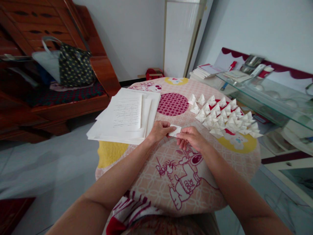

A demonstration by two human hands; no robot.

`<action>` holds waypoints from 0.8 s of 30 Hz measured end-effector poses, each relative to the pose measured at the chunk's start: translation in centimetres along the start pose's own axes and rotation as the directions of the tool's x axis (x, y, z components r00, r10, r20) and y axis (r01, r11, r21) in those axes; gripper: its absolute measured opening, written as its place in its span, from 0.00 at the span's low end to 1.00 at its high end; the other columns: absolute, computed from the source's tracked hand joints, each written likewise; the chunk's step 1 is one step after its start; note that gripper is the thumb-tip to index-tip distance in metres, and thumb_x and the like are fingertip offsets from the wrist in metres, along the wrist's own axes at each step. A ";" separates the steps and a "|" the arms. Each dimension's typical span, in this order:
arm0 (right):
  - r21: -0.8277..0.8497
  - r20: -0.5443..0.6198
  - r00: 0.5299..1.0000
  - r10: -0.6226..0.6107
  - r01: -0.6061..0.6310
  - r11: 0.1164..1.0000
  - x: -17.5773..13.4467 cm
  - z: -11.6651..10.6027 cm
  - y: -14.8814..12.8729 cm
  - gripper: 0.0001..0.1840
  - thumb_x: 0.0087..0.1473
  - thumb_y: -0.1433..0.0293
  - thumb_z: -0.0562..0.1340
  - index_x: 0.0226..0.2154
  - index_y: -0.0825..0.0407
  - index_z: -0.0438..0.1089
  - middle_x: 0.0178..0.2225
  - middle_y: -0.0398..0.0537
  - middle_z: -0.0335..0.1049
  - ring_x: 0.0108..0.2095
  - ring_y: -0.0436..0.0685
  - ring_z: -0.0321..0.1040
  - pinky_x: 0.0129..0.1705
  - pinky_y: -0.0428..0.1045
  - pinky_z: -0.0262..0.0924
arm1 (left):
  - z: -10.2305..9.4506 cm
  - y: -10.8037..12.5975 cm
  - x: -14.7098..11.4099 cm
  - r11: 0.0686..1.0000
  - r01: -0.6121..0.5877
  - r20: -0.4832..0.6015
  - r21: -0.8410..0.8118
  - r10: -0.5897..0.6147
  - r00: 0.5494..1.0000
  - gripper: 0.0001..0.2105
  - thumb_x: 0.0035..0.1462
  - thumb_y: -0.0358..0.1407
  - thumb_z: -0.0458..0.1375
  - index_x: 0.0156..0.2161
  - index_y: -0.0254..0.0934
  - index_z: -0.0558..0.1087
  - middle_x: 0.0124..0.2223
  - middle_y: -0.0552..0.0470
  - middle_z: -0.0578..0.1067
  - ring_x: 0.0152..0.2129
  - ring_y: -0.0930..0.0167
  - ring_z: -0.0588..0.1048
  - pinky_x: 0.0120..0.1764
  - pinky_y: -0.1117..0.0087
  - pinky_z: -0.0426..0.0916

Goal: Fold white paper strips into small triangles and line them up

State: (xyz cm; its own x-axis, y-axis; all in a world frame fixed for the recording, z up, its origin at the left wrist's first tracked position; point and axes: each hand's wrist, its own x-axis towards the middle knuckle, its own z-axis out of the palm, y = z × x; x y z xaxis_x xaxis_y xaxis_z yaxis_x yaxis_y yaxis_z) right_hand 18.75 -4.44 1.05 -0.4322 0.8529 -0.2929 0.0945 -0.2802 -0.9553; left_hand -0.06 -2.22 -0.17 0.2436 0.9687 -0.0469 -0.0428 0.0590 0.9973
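A small folded piece of white paper (pixel 175 131) is held between my two hands above the table. My left hand (pixel 159 130) pinches its left edge between thumb and fingers. At the right edge, my right hand (pixel 191 136) grips it with thumb and forefinger, the other fingers curled beneath. To the right stand several rows of small folded paper boats (pixel 217 119), their points upward. On the left side lies a stack of paper sheets (pixel 122 114), the top one bearing lines of writing.
A patterned cloth (pixel 156 176) covers the round table. A glass shelf (pixel 269 93) with cups and papers borders the table on the right. A wooden bench (pixel 102 76) holding a dotted bag (pixel 75 65) stands at the left.
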 end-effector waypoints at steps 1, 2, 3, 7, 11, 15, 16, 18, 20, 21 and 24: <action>0.004 -0.005 1.000 -0.016 0.016 1.000 0.0 0.1 0.0 0.17 0.48 0.58 0.70 0.22 0.54 0.70 0.19 0.48 0.75 0.15 0.50 0.68 0.13 0.42 0.58 | 0.0 0.0 0.0 1.000 0.013 0.002 -0.019 -0.013 1.000 0.18 0.46 0.43 0.69 0.20 0.33 0.68 0.18 0.56 0.68 0.16 0.79 0.64 0.21 0.75 0.56; 0.008 -0.018 0.999 -0.033 0.034 0.999 0.0 0.2 0.0 0.17 0.47 0.59 0.70 0.22 0.54 0.70 0.18 0.47 0.74 0.14 0.50 0.67 0.13 0.42 0.57 | 0.0 0.0 0.1 0.999 0.030 0.008 -0.045 -0.030 1.000 0.19 0.46 0.44 0.70 0.20 0.34 0.68 0.18 0.56 0.68 0.15 0.79 0.64 0.21 0.75 0.57; 0.011 -0.036 0.998 -0.051 0.051 0.999 0.1 0.3 0.0 0.16 0.46 0.59 0.70 0.22 0.54 0.70 0.18 0.46 0.73 0.14 0.49 0.66 0.12 0.42 0.56 | -0.1 0.1 0.1 0.996 0.050 0.020 -0.072 -0.048 0.999 0.20 0.46 0.45 0.70 0.20 0.34 0.68 0.18 0.56 0.68 0.15 0.79 0.64 0.21 0.75 0.59; 0.016 -0.125 0.987 -0.101 0.104 0.994 0.0 0.7 -0.1 0.14 0.45 0.59 0.69 0.23 0.53 0.70 0.16 0.44 0.71 0.12 0.48 0.63 0.11 0.41 0.53 | -0.2 0.6 -0.1 0.989 0.112 0.156 -0.100 -0.095 0.983 0.20 0.46 0.49 0.70 0.27 0.31 0.75 0.25 0.50 0.75 0.18 0.78 0.68 0.23 0.75 0.63; 0.008 -0.167 0.978 -0.125 0.128 0.992 0.0 1.0 -0.2 0.14 0.43 0.59 0.68 0.22 0.53 0.69 0.15 0.42 0.69 0.11 0.47 0.60 0.11 0.41 0.51 | -0.3 0.8 -0.3 0.992 0.122 0.228 -0.026 -0.113 0.967 0.20 0.45 0.48 0.72 0.31 0.29 0.77 0.24 0.52 0.74 0.17 0.79 0.67 0.20 0.77 0.59; 0.001 -0.151 0.979 -0.138 0.140 0.990 0.0 1.1 -0.2 0.16 0.45 0.58 0.68 0.23 0.53 0.70 0.15 0.41 0.67 0.11 0.47 0.59 0.11 0.41 0.50 | -0.2 0.8 -0.4 0.989 0.145 0.173 -0.021 -0.139 0.975 0.20 0.47 0.48 0.72 0.28 0.30 0.75 0.20 0.57 0.69 0.13 0.81 0.63 0.16 0.78 0.54; 0.001 -0.148 0.979 -0.143 0.145 0.989 0.0 1.1 -0.2 0.16 0.46 0.57 0.68 0.23 0.53 0.70 0.15 0.41 0.67 0.11 0.46 0.59 0.11 0.41 0.49 | -0.2 0.9 -0.4 0.988 0.152 0.164 -0.023 -0.146 0.975 0.20 0.48 0.48 0.71 0.28 0.31 0.75 0.19 0.57 0.69 0.12 0.81 0.63 0.15 0.78 0.53; 0.000 -0.145 0.977 -0.154 0.156 0.988 0.0 1.0 -0.2 0.17 0.46 0.57 0.68 0.23 0.53 0.70 0.15 0.41 0.67 0.11 0.46 0.57 0.11 0.41 0.49 | -0.1 1.1 -0.6 0.988 0.151 0.149 -0.024 -0.146 0.978 0.21 0.52 0.51 0.68 0.26 0.32 0.74 0.18 0.57 0.68 0.11 0.80 0.62 0.14 0.77 0.52; -0.004 -0.140 0.978 -0.157 0.158 0.987 -0.1 1.0 -0.3 0.17 0.47 0.57 0.68 0.22 0.53 0.70 0.15 0.40 0.66 0.11 0.45 0.56 0.11 0.41 0.48 | 0.1 1.3 -0.7 0.992 0.126 0.134 -0.011 -0.123 0.983 0.24 0.56 0.54 0.63 0.25 0.32 0.73 0.17 0.56 0.69 0.10 0.80 0.62 0.14 0.77 0.52; -0.006 -0.135 0.979 -0.155 0.156 0.988 -0.1 1.0 -0.3 0.17 0.47 0.57 0.68 0.22 0.53 0.70 0.14 0.40 0.66 0.11 0.45 0.56 0.11 0.41 0.48 | 0.1 1.4 -0.8 0.994 0.107 0.127 -0.002 -0.105 0.986 0.25 0.57 0.55 0.62 0.25 0.32 0.73 0.17 0.56 0.69 0.10 0.80 0.62 0.14 0.77 0.52; 0.004 -0.122 0.982 -0.145 0.147 0.989 -0.2 1.0 -0.3 0.17 0.47 0.57 0.68 0.22 0.53 0.70 0.14 0.40 0.66 0.11 0.45 0.56 0.11 0.41 0.48 | 0.1 1.5 -0.9 0.999 0.038 0.117 0.020 -0.040 0.992 0.25 0.57 0.55 0.61 0.24 0.33 0.72 0.17 0.56 0.69 0.10 0.81 0.61 0.15 0.77 0.52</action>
State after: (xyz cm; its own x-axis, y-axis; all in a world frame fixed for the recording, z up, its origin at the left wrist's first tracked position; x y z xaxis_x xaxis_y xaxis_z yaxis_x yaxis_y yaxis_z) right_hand 17.93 -4.90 1.45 -0.3291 0.9316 -0.1541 0.0263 -0.1541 -0.9877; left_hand -0.24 -3.01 1.41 0.3568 0.9308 -0.0798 -0.0146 0.0909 0.9958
